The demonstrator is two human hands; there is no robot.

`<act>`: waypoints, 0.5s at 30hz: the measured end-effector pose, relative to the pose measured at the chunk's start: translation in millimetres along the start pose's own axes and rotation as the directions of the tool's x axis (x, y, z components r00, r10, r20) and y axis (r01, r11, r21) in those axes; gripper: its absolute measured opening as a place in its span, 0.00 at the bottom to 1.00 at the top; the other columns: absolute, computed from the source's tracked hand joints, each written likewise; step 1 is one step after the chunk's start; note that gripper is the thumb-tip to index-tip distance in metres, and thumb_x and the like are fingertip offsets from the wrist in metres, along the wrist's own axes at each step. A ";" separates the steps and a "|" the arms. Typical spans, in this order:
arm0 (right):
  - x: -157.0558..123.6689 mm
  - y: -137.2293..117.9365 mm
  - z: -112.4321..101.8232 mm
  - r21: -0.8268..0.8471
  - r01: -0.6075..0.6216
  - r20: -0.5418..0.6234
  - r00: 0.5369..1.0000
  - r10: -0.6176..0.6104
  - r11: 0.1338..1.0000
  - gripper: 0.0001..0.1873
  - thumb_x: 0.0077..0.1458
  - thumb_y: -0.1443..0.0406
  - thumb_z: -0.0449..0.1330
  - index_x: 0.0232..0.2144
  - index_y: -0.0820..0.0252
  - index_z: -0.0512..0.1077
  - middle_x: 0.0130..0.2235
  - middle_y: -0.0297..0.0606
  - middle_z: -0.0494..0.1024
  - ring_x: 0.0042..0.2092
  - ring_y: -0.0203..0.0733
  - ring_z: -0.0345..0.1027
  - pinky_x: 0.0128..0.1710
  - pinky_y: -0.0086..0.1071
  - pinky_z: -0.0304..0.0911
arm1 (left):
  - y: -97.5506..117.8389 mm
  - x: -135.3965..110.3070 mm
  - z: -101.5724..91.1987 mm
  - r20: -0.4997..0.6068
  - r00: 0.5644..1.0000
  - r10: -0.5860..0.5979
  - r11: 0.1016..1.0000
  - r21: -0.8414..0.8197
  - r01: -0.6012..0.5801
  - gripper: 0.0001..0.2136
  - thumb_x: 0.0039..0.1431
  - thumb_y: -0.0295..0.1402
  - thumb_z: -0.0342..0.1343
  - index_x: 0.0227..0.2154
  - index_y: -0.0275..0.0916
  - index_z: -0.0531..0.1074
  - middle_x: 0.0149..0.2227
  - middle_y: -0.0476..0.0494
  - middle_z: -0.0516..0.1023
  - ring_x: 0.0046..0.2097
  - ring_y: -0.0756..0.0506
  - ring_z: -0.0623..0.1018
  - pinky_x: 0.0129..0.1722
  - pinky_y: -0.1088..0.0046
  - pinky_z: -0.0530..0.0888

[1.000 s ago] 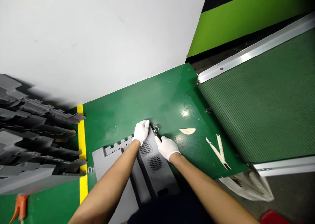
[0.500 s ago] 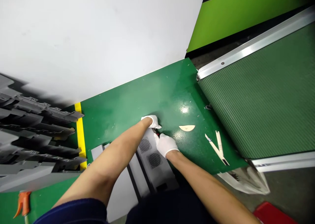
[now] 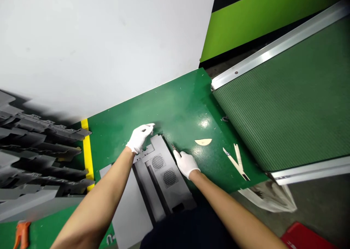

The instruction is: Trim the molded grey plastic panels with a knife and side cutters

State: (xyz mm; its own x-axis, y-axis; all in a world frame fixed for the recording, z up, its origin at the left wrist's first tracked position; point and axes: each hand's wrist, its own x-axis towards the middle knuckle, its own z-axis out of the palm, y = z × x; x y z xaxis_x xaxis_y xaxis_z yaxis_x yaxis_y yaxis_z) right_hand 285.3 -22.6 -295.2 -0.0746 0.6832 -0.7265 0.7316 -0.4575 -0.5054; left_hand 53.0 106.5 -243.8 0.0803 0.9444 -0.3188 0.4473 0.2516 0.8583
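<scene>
1. The right hand (image 3: 186, 164), in a white glove, is clenched round a small cutting tool (image 3: 174, 148) whose tip pokes out at 11 o'clock, just beside the right edge of the grey plastic panel (image 3: 164, 176).
2. The left hand (image 3: 139, 137), also gloved, rests released with fingers spread on the panel's far left corner, at 9 o'clock from the right hand.
3. The panel lies flat on the green bench (image 3: 180, 106), its two round grilles between the forearms.
4. At 3 o'clock of the right hand lie a pale half-moon scrap (image 3: 203, 142) and white plastic strips (image 3: 237, 161).
5. Further out at 3 o'clock runs the ribbed conveyor belt (image 3: 287, 103); at 9 o'clock, beyond the yellow stripe (image 3: 86, 150), stacked grey parts (image 3: 35, 157).
</scene>
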 end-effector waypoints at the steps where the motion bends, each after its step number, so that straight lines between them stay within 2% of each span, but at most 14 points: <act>1: -6.0 8.5 0.1 0.100 -0.032 -0.030 0.999 0.035 0.994 0.32 0.68 0.45 0.40 0.44 0.61 0.74 0.46 0.53 0.81 0.50 0.50 0.74 0.49 0.36 0.64 | 9.3 -4.3 4.0 -0.077 0.996 0.033 0.999 0.019 -0.032 0.19 0.55 0.51 0.61 0.27 0.37 0.76 0.44 0.39 0.81 0.44 0.44 0.77 0.49 0.68 0.71; 2: -14.0 19.2 0.8 0.192 -0.058 -0.054 0.996 0.070 0.980 0.32 0.67 0.44 0.41 0.41 0.60 0.74 0.43 0.51 0.81 0.47 0.48 0.75 0.46 0.35 0.65 | 20.4 -10.0 13.1 -0.095 0.994 0.052 0.998 0.035 -0.049 0.19 0.55 0.50 0.62 0.27 0.37 0.76 0.40 0.41 0.81 0.42 0.45 0.76 0.46 0.69 0.71; 3: -23.8 32.4 2.5 0.284 -0.084 -0.071 0.992 0.108 0.955 0.31 0.66 0.43 0.42 0.38 0.59 0.74 0.39 0.48 0.81 0.43 0.46 0.76 0.42 0.34 0.66 | 32.2 -17.7 27.6 -0.049 0.998 0.048 0.998 0.043 -0.046 0.19 0.54 0.51 0.62 0.26 0.37 0.76 0.35 0.44 0.79 0.38 0.46 0.75 0.42 0.70 0.71; 5: -48.0 64.7 9.6 0.430 -0.156 -0.074 0.976 0.207 0.889 0.30 0.66 0.43 0.42 0.33 0.57 0.72 0.29 0.40 0.78 0.30 0.41 0.74 0.30 0.32 0.65 | 55.0 -40.2 73.5 0.160 0.987 -0.007 1.000 0.030 0.002 0.21 0.53 0.52 0.62 0.24 0.37 0.74 0.26 0.49 0.74 0.30 0.48 0.71 0.33 0.71 0.68; 6: -61.2 82.6 15.1 0.537 -0.203 -0.056 0.960 0.275 0.819 0.29 0.65 0.43 0.43 0.31 0.57 0.70 0.24 0.36 0.75 0.24 0.39 0.69 0.23 0.31 0.62 | 64.8 -54.8 103.7 0.285 0.958 -0.037 0.999 0.013 0.034 0.22 0.53 0.53 0.62 0.22 0.37 0.72 0.24 0.50 0.72 0.28 0.49 0.69 0.30 0.72 0.66; 7: -74.5 100.9 21.6 0.628 -0.237 -0.034 0.943 0.330 0.742 0.28 0.65 0.43 0.44 0.29 0.56 0.68 0.21 0.33 0.71 0.20 0.37 0.65 0.18 0.30 0.57 | 73.6 -70.9 137.2 0.396 0.916 -0.062 0.997 -0.008 0.072 0.22 0.52 0.53 0.62 0.21 0.37 0.71 0.22 0.50 0.70 0.26 0.50 0.67 0.28 0.72 0.64; 9: -99.3 135.3 35.4 0.756 -0.270 -0.015 0.904 0.428 0.596 0.26 0.64 0.44 0.48 0.26 0.56 0.65 0.18 0.30 0.66 0.16 0.34 0.59 0.14 0.29 0.51 | 88.7 -104.7 207.4 0.591 0.802 -0.088 0.988 -0.052 0.147 0.22 0.51 0.53 0.63 0.21 0.37 0.71 0.21 0.50 0.69 0.24 0.51 0.65 0.25 0.73 0.63; 11: -120.2 163.8 47.2 0.820 -0.308 0.008 0.849 0.528 0.483 0.25 0.65 0.45 0.48 0.26 0.56 0.64 0.17 0.29 0.65 0.15 0.34 0.58 0.13 0.27 0.50 | 101.7 -132.8 268.9 0.735 0.675 -0.073 0.977 -0.084 0.196 0.20 0.53 0.51 0.62 0.29 0.36 0.75 0.22 0.49 0.71 0.24 0.51 0.67 0.26 0.73 0.65; 12: -129.0 175.2 51.5 0.842 -0.328 0.028 0.819 0.573 0.428 0.25 0.66 0.46 0.48 0.26 0.56 0.63 0.16 0.29 0.64 0.15 0.34 0.58 0.13 0.27 0.51 | 107.0 -142.0 291.6 0.762 0.645 -0.055 0.979 -0.085 0.184 0.20 0.55 0.50 0.60 0.36 0.35 0.76 0.24 0.48 0.73 0.25 0.50 0.69 0.28 0.72 0.67; 13: -136.9 184.7 54.8 0.861 -0.342 0.047 0.791 0.610 0.377 0.24 0.66 0.47 0.47 0.26 0.56 0.63 0.16 0.29 0.64 0.15 0.34 0.58 0.14 0.27 0.51 | 110.7 -146.8 306.8 0.754 0.655 -0.039 0.989 -0.066 0.134 0.21 0.57 0.48 0.59 0.42 0.35 0.76 0.27 0.45 0.76 0.28 0.48 0.72 0.31 0.71 0.70; 14: -143.8 192.5 57.1 0.875 -0.348 0.062 0.770 0.635 0.337 0.24 0.67 0.47 0.46 0.26 0.56 0.62 0.16 0.29 0.64 0.15 0.34 0.58 0.14 0.27 0.52 | 112.1 -147.2 314.0 0.715 0.699 -0.014 0.999 -0.014 0.035 0.21 0.59 0.47 0.57 0.47 0.36 0.75 0.32 0.43 0.78 0.31 0.47 0.75 0.35 0.70 0.72; 15: -149.8 198.9 58.6 0.887 -0.340 0.062 0.759 0.648 0.313 0.24 0.67 0.47 0.45 0.26 0.56 0.62 0.16 0.29 0.64 0.16 0.34 0.59 0.14 0.27 0.53 | 110.7 -143.7 313.0 0.656 0.754 0.027 0.991 0.080 -0.105 0.21 0.60 0.47 0.55 0.49 0.37 0.75 0.36 0.40 0.80 0.35 0.45 0.77 0.39 0.68 0.72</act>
State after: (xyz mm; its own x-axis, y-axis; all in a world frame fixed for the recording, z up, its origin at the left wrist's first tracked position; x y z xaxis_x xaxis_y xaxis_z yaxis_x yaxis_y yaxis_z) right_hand 402.3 -249.4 -314.2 0.3756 0.1864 -0.9078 -0.3465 -0.8803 -0.3241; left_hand 369.8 -67.5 -228.9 0.6569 0.5802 -0.4815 0.5065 0.1334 0.8518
